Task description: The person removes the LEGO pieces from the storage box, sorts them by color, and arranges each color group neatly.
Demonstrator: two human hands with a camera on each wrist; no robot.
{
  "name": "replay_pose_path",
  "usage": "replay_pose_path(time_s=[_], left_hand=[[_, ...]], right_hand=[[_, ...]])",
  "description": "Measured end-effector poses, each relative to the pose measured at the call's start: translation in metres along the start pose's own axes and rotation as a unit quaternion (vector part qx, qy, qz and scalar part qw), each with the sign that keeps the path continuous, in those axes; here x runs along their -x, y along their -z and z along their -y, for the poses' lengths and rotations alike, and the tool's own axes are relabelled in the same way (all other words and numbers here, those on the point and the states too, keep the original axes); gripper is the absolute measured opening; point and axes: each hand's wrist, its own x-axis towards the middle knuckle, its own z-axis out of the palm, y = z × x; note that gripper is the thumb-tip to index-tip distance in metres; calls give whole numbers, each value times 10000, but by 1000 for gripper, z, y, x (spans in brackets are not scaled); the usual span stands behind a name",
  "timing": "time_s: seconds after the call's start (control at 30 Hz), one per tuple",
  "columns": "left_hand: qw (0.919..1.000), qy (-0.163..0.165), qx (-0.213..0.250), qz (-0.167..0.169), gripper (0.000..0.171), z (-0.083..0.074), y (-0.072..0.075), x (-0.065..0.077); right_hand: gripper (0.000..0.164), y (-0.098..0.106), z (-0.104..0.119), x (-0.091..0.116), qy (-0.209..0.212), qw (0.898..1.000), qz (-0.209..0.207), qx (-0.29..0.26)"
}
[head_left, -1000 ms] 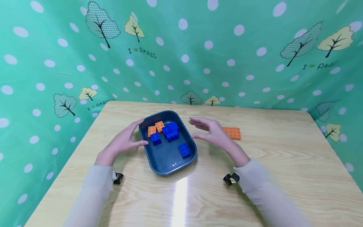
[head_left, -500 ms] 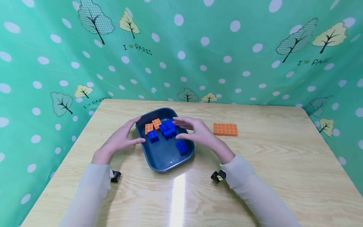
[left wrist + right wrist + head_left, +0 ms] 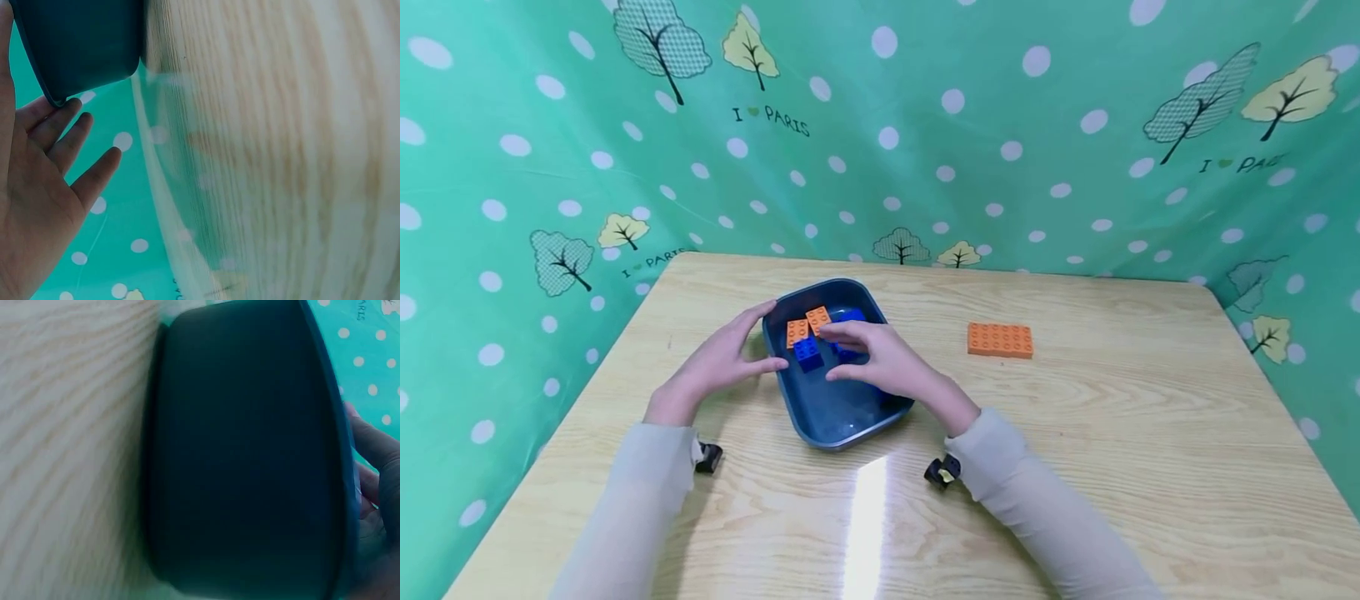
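A dark blue plastic bin [image 3: 831, 421] stands on the table with several toy building bricks inside. At its left rim is my left hand [image 3: 718, 358], thumb and fingertips spread along the edge; in the left wrist view the straight fingers meet the rim of the bin [image 3: 94, 44]. My right hand [image 3: 883, 360] hovers over the bin's right half, fingers and thumb parted with nothing visible between them. It partly hides the stacked blue bricks [image 3: 852, 316]. A small blue brick [image 3: 807, 353] and two orange bricks, one nearer [image 3: 797, 334] and another [image 3: 817, 318], lie left of its fingertips.
A long orange brick [image 3: 1000, 340] lies on the wooden table [image 3: 1112, 433] right of the bin. Behind and beside the table hangs a green dotted cloth [image 3: 842, 125]. Dark wrist cameras sit on both sleeves.
My right hand has moved left, from beside the bin's right rim to above the bricks inside. My left hand has stayed at the left rim. The head view has shifted slightly.
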Motion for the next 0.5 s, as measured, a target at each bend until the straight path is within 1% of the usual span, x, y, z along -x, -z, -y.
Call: replay_pose_path(time_s=[0.23,0.4,0.5], left_hand=[[10000,-10,-17,-15,105,0,0,-1],[9999,-93,-24,-37,104,1,-1,-2],[9999,-122,-16,-57,103,1,-2,-3]], right_hand=[[64,-15,-3,-14,-368,9988,71,325],[69,-22,-4,-25,-595,9950,92,792],[71,-26,-4,-31,-707,9927,103,970]])
